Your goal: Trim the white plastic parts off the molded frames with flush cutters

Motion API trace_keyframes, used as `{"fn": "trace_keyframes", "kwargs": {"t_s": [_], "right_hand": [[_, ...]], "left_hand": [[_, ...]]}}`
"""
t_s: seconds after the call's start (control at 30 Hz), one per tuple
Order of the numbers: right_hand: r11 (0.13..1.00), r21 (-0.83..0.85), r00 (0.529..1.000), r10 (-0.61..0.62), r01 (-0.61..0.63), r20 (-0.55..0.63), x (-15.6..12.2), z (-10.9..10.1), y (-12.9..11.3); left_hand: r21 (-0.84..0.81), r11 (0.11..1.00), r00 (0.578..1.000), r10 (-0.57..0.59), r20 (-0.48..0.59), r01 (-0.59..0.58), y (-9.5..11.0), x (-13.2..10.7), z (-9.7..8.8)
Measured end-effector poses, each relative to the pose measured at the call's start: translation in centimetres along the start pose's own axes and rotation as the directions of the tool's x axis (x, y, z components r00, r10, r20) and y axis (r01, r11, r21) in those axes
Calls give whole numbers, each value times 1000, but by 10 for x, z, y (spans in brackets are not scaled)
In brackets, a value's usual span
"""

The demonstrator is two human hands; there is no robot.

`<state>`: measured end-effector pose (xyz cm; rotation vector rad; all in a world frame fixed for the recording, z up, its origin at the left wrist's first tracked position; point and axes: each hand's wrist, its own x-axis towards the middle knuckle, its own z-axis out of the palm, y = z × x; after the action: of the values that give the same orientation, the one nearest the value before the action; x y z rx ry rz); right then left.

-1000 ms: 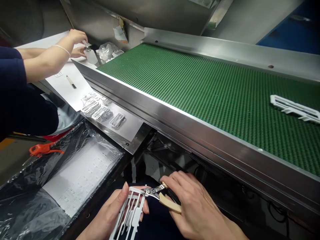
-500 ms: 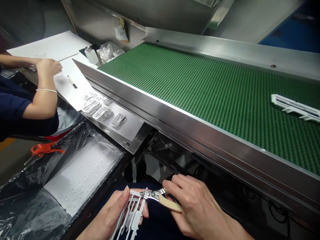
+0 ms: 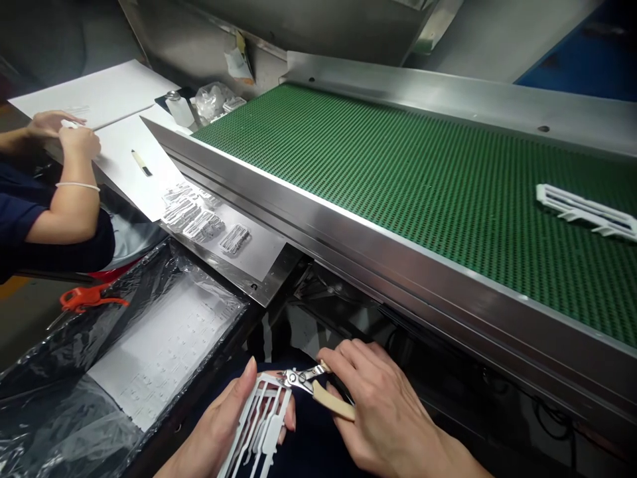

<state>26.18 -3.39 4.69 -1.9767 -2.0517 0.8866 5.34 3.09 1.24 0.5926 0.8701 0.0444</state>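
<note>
My left hand (image 3: 226, 425) grips a white plastic moulded frame (image 3: 261, 425) with several thin prongs, low at the bottom centre. My right hand (image 3: 378, 411) is closed around small cutting pliers (image 3: 311, 385) with tan handles. The metal jaws of the pliers touch the top edge of the frame. Both hands sit below the front rail of the conveyor (image 3: 348, 232).
The green belt (image 3: 423, 166) carries another white frame (image 3: 587, 212) at the far right. Small cut parts (image 3: 199, 222) lie on a white sheet on the left. A plastic-lined bin (image 3: 124, 345) holds a white sheet. A co-worker's hands (image 3: 70, 133) work at the far left beside orange scissors (image 3: 87, 299).
The co-worker's hands drew back from the small bottle toward the left edge. My hands and the pliers shifted only slightly on the frame.
</note>
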Motion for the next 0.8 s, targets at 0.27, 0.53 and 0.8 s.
{"fn": "trace_keyframes", "kwargs": {"t_s": [0.27,0.53,0.8], "right_hand": [[999,-38,999,-15,17,30,5,-3,1],[991,-113,997,-71,68,-23,3,0,0],[1000,-17,1000,0,0,11,5,5,6]], "left_hand": [[43,999,1000,1,-9,0,3,-1,2],[60,998,1000,13,-15,-12,9,-3,7],[-193,981,998,-38,-51,27,11,-4,11]]}}
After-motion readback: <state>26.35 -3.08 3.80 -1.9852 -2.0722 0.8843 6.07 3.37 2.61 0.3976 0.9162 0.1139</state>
